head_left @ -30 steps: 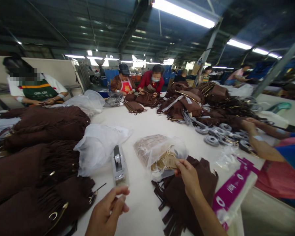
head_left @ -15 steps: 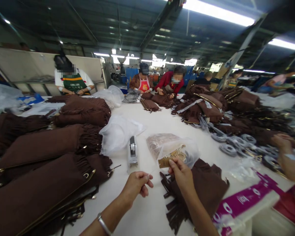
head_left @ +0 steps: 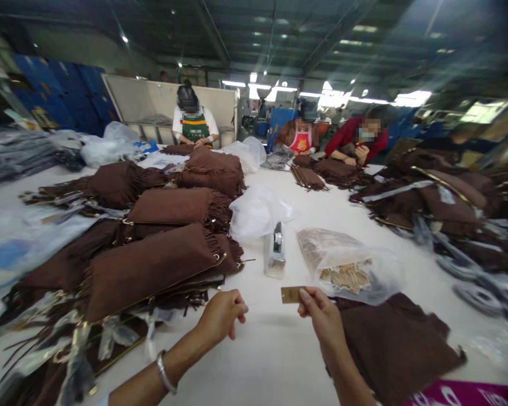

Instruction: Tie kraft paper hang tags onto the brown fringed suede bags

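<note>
My right hand pinches a small brown paper tag above the white table. My left hand is closed in a pinch just left of the tag; whatever it holds is too thin to make out. A clear plastic bag holding more tan tags lies just beyond my right hand. A brown suede piece lies under and right of my right wrist. A stack of brown fringed suede bags sits left of my left hand.
A tape dispenser stands beside a crumpled white plastic bag mid-table. More brown bags and grey coils pile up at right. Three people work at the far side. A magenta-printed package lies at the near right edge.
The view has swung left. My right hand has drawn one tag out of the plastic bag toward me. My left hand has risen, closed into a pinch, and come close beside the tag.
</note>
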The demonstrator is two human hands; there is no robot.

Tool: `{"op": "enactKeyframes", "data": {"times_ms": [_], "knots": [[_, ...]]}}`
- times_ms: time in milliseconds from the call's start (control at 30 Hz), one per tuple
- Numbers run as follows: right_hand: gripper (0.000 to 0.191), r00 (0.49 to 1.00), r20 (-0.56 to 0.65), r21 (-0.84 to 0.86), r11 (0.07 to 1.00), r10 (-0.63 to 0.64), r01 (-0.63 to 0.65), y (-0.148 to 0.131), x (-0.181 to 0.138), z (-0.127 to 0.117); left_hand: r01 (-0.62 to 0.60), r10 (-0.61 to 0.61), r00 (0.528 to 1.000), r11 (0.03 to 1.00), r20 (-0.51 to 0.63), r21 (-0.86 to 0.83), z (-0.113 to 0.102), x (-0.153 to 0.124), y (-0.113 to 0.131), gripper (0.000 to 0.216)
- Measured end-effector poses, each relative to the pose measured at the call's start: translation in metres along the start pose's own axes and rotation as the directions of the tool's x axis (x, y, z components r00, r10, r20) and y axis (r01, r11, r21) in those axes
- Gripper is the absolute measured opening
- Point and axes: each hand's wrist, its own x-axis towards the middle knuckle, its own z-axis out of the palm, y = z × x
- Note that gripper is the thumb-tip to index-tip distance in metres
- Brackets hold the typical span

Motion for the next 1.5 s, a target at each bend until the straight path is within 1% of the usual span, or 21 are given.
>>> {"op": "enactKeyframes", "data": {"times_ms": [133, 300, 433, 567, 633, 700, 733, 767, 800, 833, 867, 933, 1000, 1033, 1067, 1133, 1233, 1300, 1367, 1433, 1500], "knots": [[0.040, 0.992, 0.112, 0.040, 0.997, 0.059, -0.064, 0.011, -0.024, 0.036, 0.024, -0.022, 0.997, 0.999, -0.068, 0.022, -0.031, -0.031, -0.032, 0.016], [0.042, 0.967, 0.206, 0.057, 0.985, 0.148, -0.163, 0.023, -0.049, 0.072, 0.107, -0.109, 0.994, 0.989, -0.014, -0.107, -0.057, -0.066, -0.068, 0.021], [0.046, 0.941, 0.266, 0.020, 0.975, 0.209, -0.223, 0.030, -0.062, 0.093, 0.093, -0.097, 0.995, 0.981, -0.020, -0.171, -0.073, -0.094, -0.086, 0.019], [0.049, 0.921, 0.309, -0.087, 0.971, 0.237, -0.221, 0.032, -0.070, 0.105, 0.046, -0.062, 0.993, 0.987, -0.101, -0.154, -0.083, -0.118, -0.097, 0.016], [0.048, 0.924, 0.326, -0.249, 0.961, 0.200, -0.120, 0.028, -0.074, 0.109, 0.040, -0.050, 0.990, 0.996, -0.130, -0.076, -0.084, -0.127, -0.098, 0.015], [0.041, 0.949, 0.313, -0.413, 0.905, 0.038, 0.100, 0.017, -0.081, 0.116, 0.063, -0.060, 0.989, 0.998, -0.135, 0.015, -0.085, -0.134, -0.095, 0.017], [0.038, 0.943, 0.324, -0.458, 0.861, -0.070, 0.221, 0.009, -0.086, 0.123, 0.077, -0.070, 0.989, 0.996, -0.133, 0.048, -0.085, -0.136, -0.093, 0.019], [0.037, 0.921, 0.354, -0.462, 0.827, -0.160, 0.321, 0.001, -0.093, 0.133, 0.085, -0.074, 0.988, 0.994, -0.136, 0.071, -0.086, -0.139, -0.090, 0.020], [0.037, 0.893, 0.399, -0.426, 0.820, -0.209, 0.383, -0.008, -0.101, 0.145, 0.080, -0.067, 0.987, 0.993, -0.145, 0.084, -0.087, -0.140, -0.086, 0.019], [0.039, 0.860, 0.466, -0.354, 0.847, -0.208, 0.397, -0.015, -0.110, 0.160, 0.054, -0.036, 0.986, 0.993, -0.164, 0.104, -0.089, -0.142, -0.083, 0.017], [0.040, 0.821, 0.545, -0.261, 0.897, -0.169, 0.357, -0.020, -0.119, 0.177, 0.017, 0.010, 0.981, 0.990, -0.194, 0.139, -0.091, -0.144, -0.081, 0.016], [0.040, 0.736, 0.675, -0.094, 0.984, -0.048, 0.150, -0.025, -0.135, 0.210, -0.048, 0.112, 0.957, 0.971, -0.266, 0.235, -0.097, -0.149, -0.080, 0.017], [0.043, 0.662, 0.746, -0.040, 0.997, 0.073, -0.064, -0.023, -0.144, 0.238, -0.058, 0.172, 0.922, 0.947, -0.347, 0.315, -0.105, -0.154, -0.082, 0.021], [0.043, 0.645, 0.755, -0.053, 0.992, 0.117, -0.117, -0.022, -0.146, 0.247, -0.042, 0.174, 0.906, 0.944, -0.386, 0.327, -0.109, -0.157, -0.085, 0.022], [0.042, 0.644, 0.752, -0.078, 0.989, 0.140, -0.123, -0.022, -0.146, 0.254, -0.021, 0.160, 0.892, 0.948, -0.422, 0.317, -0.114, -0.161, -0.087, 0.022], [0.034, 0.660, 0.742, -0.133, 0.991, 0.120, -0.031, -0.028, -0.144, 0.260, 0.016, 0.110, 0.867, 0.969, -0.486, 0.247, -0.123, -0.168, -0.091, 0.018], [0.024, 0.673, 0.737, -0.195, 0.973, 0.061, 0.125, -0.048, -0.140, 0.262, 0.038, -0.021, 0.848, 0.999, -0.529, 0.021, -0.136, -0.179, -0.095, 0.018], [0.020, 0.667, 0.743, -0.230, 0.959, 0.063, 0.166, -0.061, -0.139, 0.264, 0.032, -0.113, 0.850, 0.986, -0.514, -0.164, -0.144, -0.184, -0.099, 0.019], [0.018, 0.660, 0.748, -0.254, 0.947, 0.062, 0.199, -0.069, -0.139, 0.267, 0.034, -0.183, 0.867, 0.949, -0.464, -0.312, -0.149, -0.187, -0.103, 0.021], [0.018, 0.655, 0.753, -0.277, 0.932, 0.059, 0.234, -0.071, -0.137, 0.270, 0.056, -0.226, 0.884, 0.920, -0.408, -0.389, -0.153, -0.188, -0.108, 0.025], [0.021, 0.654, 0.755, -0.296, 0.917, 0.053, 0.268, -0.069, -0.136, 0.270, 0.077, -0.246, 0.889, 0.911, -0.385, -0.404, -0.154, -0.188, -0.110, 0.028]]}}
